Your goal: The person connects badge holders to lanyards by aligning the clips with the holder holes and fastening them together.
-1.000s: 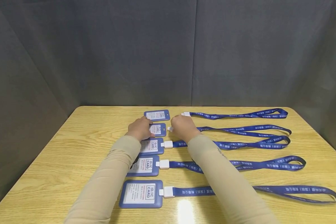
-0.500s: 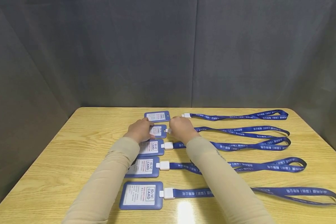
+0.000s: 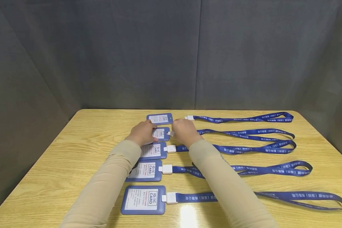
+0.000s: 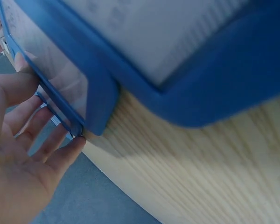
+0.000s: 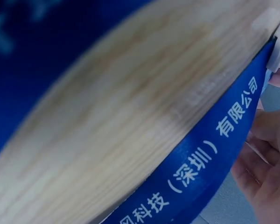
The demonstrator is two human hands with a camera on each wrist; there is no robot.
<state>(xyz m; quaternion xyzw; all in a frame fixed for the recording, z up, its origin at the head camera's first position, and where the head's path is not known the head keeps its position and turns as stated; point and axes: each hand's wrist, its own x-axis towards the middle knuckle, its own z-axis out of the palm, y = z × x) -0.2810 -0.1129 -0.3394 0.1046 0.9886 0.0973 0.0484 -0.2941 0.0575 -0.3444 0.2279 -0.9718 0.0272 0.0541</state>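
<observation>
In the head view my left hand (image 3: 141,132) grips a blue ID card holder (image 3: 161,133), second from the back, thumb on the near edge and fingers at the far one. The left wrist view shows the hand's fingers (image 4: 60,151) along a holder's edge, partly behind a nearer holder (image 4: 102,88). My right hand (image 3: 184,131), curled, holds the white clip end (image 3: 171,133) of a blue lanyard (image 3: 245,133). The clip's tip overlaps the holder's slotted end. Most of the clip is hidden under the fingers.
Nearer me lie three holders joined to lanyards by white clips: one holder (image 3: 155,150), another (image 3: 148,170), and the nearest (image 3: 143,200). At the back, a holder (image 3: 160,118) lies apart from its lanyard (image 3: 239,119). A grey curtain (image 3: 171,57) stands behind the table (image 3: 74,139).
My right hand has shifted slightly left, bringing the white clip tip across a small gap to the holder's slotted end. The left hand stays on the holder.
</observation>
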